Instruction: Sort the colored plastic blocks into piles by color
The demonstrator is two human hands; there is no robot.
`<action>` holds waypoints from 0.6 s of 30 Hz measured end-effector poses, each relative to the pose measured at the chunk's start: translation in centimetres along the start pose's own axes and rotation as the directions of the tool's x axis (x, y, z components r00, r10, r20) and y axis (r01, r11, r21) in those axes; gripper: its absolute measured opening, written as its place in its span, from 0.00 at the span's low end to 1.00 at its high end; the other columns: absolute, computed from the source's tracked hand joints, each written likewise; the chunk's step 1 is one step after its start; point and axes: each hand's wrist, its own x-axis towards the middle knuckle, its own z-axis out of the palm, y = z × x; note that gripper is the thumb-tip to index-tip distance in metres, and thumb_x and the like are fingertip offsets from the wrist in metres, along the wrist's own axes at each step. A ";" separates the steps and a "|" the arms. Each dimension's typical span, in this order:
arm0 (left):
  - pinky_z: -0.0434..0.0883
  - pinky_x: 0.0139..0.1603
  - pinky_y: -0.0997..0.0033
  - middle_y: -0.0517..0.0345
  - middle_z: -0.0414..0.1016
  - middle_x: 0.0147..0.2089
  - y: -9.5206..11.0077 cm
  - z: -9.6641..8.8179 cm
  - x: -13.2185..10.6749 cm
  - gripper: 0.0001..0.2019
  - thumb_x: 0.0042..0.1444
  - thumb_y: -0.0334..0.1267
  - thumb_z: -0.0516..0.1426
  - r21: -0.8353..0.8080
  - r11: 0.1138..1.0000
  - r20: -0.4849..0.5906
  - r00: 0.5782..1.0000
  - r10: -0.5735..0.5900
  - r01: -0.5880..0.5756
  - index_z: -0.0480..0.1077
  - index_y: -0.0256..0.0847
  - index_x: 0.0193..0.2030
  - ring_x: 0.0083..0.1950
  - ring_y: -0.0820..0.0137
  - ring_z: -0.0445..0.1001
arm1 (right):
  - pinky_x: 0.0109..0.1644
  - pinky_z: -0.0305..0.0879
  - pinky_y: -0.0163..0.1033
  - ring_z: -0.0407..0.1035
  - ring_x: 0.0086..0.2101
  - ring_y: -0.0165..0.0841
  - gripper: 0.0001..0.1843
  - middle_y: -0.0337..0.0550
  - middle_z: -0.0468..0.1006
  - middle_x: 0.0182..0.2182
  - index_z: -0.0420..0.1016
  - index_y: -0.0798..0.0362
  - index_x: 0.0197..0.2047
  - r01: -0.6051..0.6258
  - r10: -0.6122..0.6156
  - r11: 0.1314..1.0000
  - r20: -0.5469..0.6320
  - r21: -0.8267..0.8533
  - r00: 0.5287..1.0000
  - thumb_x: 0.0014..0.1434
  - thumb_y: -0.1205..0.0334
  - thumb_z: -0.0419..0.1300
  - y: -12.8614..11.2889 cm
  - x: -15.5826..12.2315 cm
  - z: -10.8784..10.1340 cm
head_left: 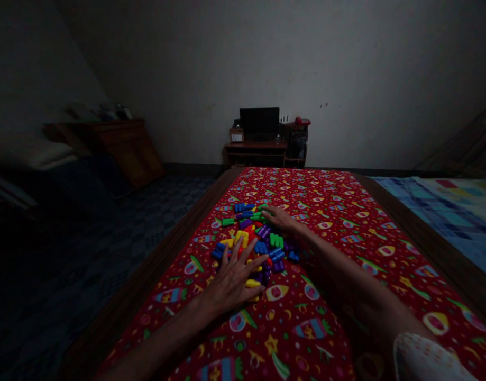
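A loose pile of plastic building blocks in several colours lies on a red patterned cloth (338, 238). My left hand (235, 272) rests over the near side of the pile with its fingers spread, above yellow blocks (241, 238) and a yellow block (252, 284) by the thumb. My right hand (278, 217) reaches to the far side, its fingertips at the green blocks (259, 217); the fingers look extended. Between the hands are blue blocks (276, 255), a green block (276, 241) and a purple block (263, 231). Some blocks are hidden under my left hand.
The cloth covers a long table with brown edges (175, 248). A desk (254, 145) with a monitor (259, 123) stands against the far wall. To the left is a wooden cabinet (127, 151); at the right lies a blue checked cloth (421, 211).
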 end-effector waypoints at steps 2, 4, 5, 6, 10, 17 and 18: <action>0.51 0.66 0.31 0.50 0.47 0.74 -0.7 0.4 1.2 0.31 0.55 0.47 0.62 -0.020 1.000 -0.037 0.999 -0.008 0.007 0.61 0.55 0.65 0.73 0.44 0.44 | 0.58 0.65 0.51 0.73 0.50 0.44 0.22 0.47 0.81 0.47 0.79 0.50 0.49 0.027 -0.029 0.999 0.056 0.045 0.998 0.63 0.45 0.54 -1.3 -0.9 0.8; 0.56 0.68 0.40 0.49 0.47 0.74 -2.1 0.6 2.8 0.29 0.57 0.46 0.60 -0.067 0.998 -0.080 0.997 -0.007 0.002 0.61 0.51 0.65 0.73 0.49 0.48 | 0.57 0.67 0.51 0.74 0.49 0.44 0.25 0.45 0.81 0.46 0.79 0.50 0.49 0.075 -0.088 0.991 0.111 0.115 0.990 0.64 0.41 0.51 -2.8 -2.1 0.7; 0.58 0.68 0.44 0.49 0.48 0.74 -2.9 0.7 3.7 0.28 0.59 0.45 0.58 -0.093 0.996 -0.109 0.994 -0.018 0.008 0.59 0.50 0.66 0.73 0.52 0.50 | 0.57 0.67 0.50 0.74 0.49 0.43 0.27 0.44 0.81 0.46 0.79 0.50 0.49 0.112 -0.133 0.983 0.143 0.146 0.981 0.64 0.40 0.49 -3.5 -2.7 0.3; 0.59 0.68 0.47 0.48 0.49 0.73 -3.6 0.7 4.5 0.27 0.61 0.44 0.56 -0.117 0.993 -0.142 0.989 -0.042 0.025 0.58 0.48 0.67 0.72 0.54 0.51 | 0.57 0.67 0.50 0.73 0.49 0.42 0.29 0.44 0.80 0.47 0.78 0.49 0.51 0.152 -0.181 0.974 0.169 0.170 0.969 0.65 0.39 0.47 -4.2 -3.3 -0.2; 0.61 0.68 0.52 0.46 0.57 0.70 -6.1 0.1 7.4 0.25 0.64 0.45 0.53 -0.191 0.978 -0.237 0.964 -0.122 0.077 0.60 0.43 0.66 0.70 0.58 0.58 | 0.60 0.63 0.51 0.69 0.55 0.42 0.31 0.46 0.76 0.55 0.69 0.49 0.62 0.199 -0.220 0.972 0.180 0.127 0.959 0.66 0.40 0.46 -5.0 -6.5 -3.1; 0.49 0.69 0.41 0.49 0.71 0.62 -12.5 -1.1 11.5 0.21 0.66 0.48 0.45 -0.163 0.955 -0.145 0.952 -0.270 0.246 0.69 0.44 0.59 0.66 0.57 0.64 | 0.65 0.54 0.59 0.43 0.68 0.55 0.55 0.55 0.44 0.71 0.45 0.44 0.73 0.109 -0.066 0.977 0.224 -0.186 0.972 0.50 0.38 0.66 -0.2 -15.2 -3.3; 0.49 0.69 0.42 0.48 0.69 0.63 -13.5 -0.7 11.9 0.22 0.67 0.48 0.44 -0.169 0.953 -0.106 0.957 -0.271 0.252 0.69 0.43 0.59 0.68 0.57 0.62 | 0.66 0.53 0.59 0.41 0.68 0.55 0.57 0.55 0.42 0.72 0.42 0.43 0.74 0.111 -0.066 0.973 0.215 -0.204 0.974 0.50 0.39 0.67 0.2 -15.9 -2.5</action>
